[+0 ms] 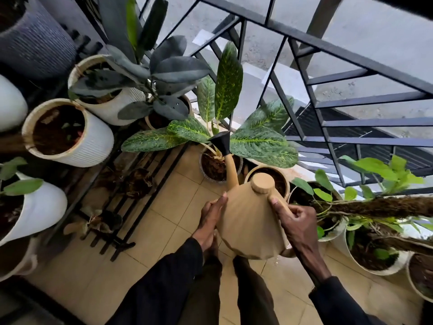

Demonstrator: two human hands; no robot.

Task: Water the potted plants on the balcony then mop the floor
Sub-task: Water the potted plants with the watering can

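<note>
Just short of the speckled plant's pot [202,171], I hold the tan watering can [248,221] tipped so its black rose [221,141] hangs over that soil, my right hand [297,221] in a curled grip round the handle [281,202] for lift, my left hand [210,214] flat, open-fingered, against its side to steady.

Matt tan plastic watering can [250,221], ribbed white ceramic pot [93,141], dark painted metal railing [328,48], smooth beige floor tiles [164,207].

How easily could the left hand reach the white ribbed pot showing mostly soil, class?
Probably yes, once freed: the left hand presses flat on the watering can, steadying it. The white ribbed pot stands off to its left, with nothing between.
</note>
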